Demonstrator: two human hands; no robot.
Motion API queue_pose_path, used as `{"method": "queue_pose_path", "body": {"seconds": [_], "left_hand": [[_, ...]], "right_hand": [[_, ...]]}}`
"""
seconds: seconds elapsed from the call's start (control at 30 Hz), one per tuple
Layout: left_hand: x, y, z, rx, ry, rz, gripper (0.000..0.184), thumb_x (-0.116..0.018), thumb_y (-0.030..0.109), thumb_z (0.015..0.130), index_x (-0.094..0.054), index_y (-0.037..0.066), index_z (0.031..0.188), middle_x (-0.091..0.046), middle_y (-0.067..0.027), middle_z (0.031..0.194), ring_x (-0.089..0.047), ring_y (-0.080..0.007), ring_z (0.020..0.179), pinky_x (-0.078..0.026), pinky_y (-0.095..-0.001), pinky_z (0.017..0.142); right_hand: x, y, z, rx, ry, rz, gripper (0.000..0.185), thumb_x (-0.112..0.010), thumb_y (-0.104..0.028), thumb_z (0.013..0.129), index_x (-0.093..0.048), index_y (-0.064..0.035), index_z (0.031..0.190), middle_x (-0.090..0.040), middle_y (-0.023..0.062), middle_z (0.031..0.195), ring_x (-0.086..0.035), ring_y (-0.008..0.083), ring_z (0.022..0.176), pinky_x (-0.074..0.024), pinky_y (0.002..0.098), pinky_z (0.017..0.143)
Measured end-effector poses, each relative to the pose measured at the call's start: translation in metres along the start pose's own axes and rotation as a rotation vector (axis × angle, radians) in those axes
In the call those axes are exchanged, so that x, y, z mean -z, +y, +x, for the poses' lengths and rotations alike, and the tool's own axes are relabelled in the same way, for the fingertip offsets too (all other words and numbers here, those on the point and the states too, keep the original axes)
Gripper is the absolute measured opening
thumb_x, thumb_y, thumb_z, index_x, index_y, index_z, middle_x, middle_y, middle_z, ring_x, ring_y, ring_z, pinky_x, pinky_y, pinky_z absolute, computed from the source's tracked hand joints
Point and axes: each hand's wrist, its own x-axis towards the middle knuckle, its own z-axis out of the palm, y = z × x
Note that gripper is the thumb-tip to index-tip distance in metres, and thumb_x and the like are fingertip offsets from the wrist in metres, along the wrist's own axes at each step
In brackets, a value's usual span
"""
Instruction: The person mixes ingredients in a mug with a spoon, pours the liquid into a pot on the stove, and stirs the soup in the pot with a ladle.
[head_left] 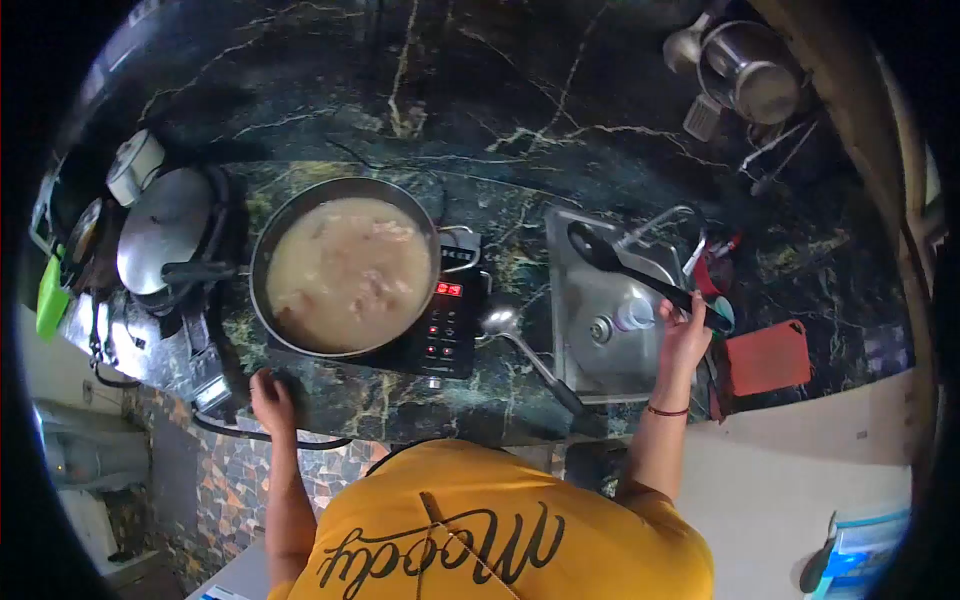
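Note:
My right hand is closed on the handle of a black ladle, above the right side of the sink. The ladle's dark bowl points to the upper left, over the sink's back left corner. My left hand is at the counter's front edge, below the pan, its fingers curled together; its palm is hidden. A wide dark pan sits on the black induction cooktop, whose red display is lit. Pale, cloudy liquid with lumps of what looks like meat fills much of the pan.
A metal ladle with a dark handle lies between cooktop and sink. Right of the sink lies a red cutting board. A lidded pot stands left, close to the pan's handle. Utensils and a steel container are at the upper right.

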Motion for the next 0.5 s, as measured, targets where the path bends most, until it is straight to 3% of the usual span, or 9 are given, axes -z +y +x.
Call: {"method": "queue_pose_path", "body": {"seconds": [0.1,0.13,0.17,0.23,0.3,0.37,0.43,0.5], "left_hand": [[-0.002,-0.009,-0.001,-0.045,0.003,0.034,0.025,-0.057,0.004,0.088,-0.06,0.003,0.113,-0.064,-0.0158,0.103,-0.065,-0.0309,0.089,-0.052,-0.0376,0.08],[-0.001,-0.003,-0.001,-0.03,-0.006,0.023,0.025,-0.057,0.005,0.088,-0.06,0.003,0.113,-0.063,-0.0158,0.103,-0.065,-0.0312,0.09,-0.052,-0.038,0.08],[0.002,0.001,0.0,-0.011,-0.007,0.015,0.025,-0.057,0.006,0.088,-0.06,0.004,0.112,-0.063,-0.0158,0.103,-0.065,-0.0315,0.09,-0.051,-0.0384,0.08],[0.001,-0.001,0.0,0.085,-0.041,0.007,0.027,-0.059,0.004,0.085,-0.059,0.005,0.112,-0.063,-0.0147,0.104,-0.064,-0.0325,0.094,-0.052,-0.0395,0.082],[-0.002,-0.013,-0.001,-0.037,-0.019,0.115,0.028,-0.06,0.006,0.085,-0.059,0.006,0.113,-0.063,-0.015,0.106,-0.063,-0.035,0.098,-0.051,-0.041,0.083],[0.002,0.002,0.0,0.046,-0.035,0.127,0.028,-0.061,0.007,0.084,-0.058,0.007,0.113,-0.062,-0.0158,0.106,-0.06,-0.0378,0.1,-0.051,-0.0433,0.083],[0.004,0.005,0.001,0.029,-0.06,0.117,0.027,-0.061,0.006,0.083,-0.058,0.007,0.11,-0.061,-0.0156,0.104,-0.06,-0.0383,0.097,-0.05,-0.0446,0.081],[0.007,0.013,0.002,0.026,-0.031,0.112,0.026,-0.061,0.006,0.083,-0.057,0.007,0.108,-0.059,-0.0155,0.102,-0.06,-0.039,0.094,-0.05,-0.0458,0.08]], "right_hand": [[0.023,0.006,0.003,0.184,0.022,-0.105,0.021,-0.065,-0.017,0.095,-0.06,0.0015,0.104,-0.066,0.0155,0.1,-0.066,0.0228,0.071,-0.0577,0.0317,0.067],[0.026,0.009,-0.001,0.282,-0.067,-0.302,0.016,-0.064,-0.014,0.095,-0.06,-0.0001,0.104,-0.065,0.0134,0.104,-0.066,0.0223,0.081,-0.0576,0.0325,0.075],[0.035,0.016,-0.003,0.452,-0.263,-0.617,0.013,-0.064,-0.009,0.094,-0.063,0.0001,0.102,-0.067,0.0148,0.107,-0.066,0.0259,0.092,-0.056,0.0356,0.08],[0.021,-0.006,-0.028,0.49,-0.826,-1.308,0.012,-0.065,-0.005,0.09,-0.066,-0.0011,0.102,-0.067,0.0188,0.115,-0.065,0.0308,0.098,-0.0536,0.0388,0.084],[0.011,-0.013,-0.038,0.58,-0.869,-1.3,0.015,-0.066,-0.002,0.088,-0.068,-0.0018,0.102,-0.066,0.0211,0.118,-0.065,0.0328,0.102,-0.0525,0.0399,0.086],[-0.011,-0.023,-0.037,0.687,-0.913,-1.293,0.018,-0.067,0.0,0.085,-0.069,-0.0025,0.103,-0.064,0.0235,0.121,-0.065,0.0348,0.105,-0.0514,0.0411,0.089],[-0.036,-0.034,-0.049,0.8,-0.611,-1.064,0.02,-0.068,0.002,0.085,-0.067,-0.0014,0.106,-0.064,0.0227,0.124,-0.065,0.0339,0.11,-0.051,0.0411,0.092],[-0.069,-0.039,-0.063,0.811,-0.584,-0.788,0.022,-0.068,-0.001,0.088,-0.065,0.0005,0.11,-0.065,0.0242,0.123,-0.065,0.0326,0.111,-0.0499,0.0392,0.095]]}}
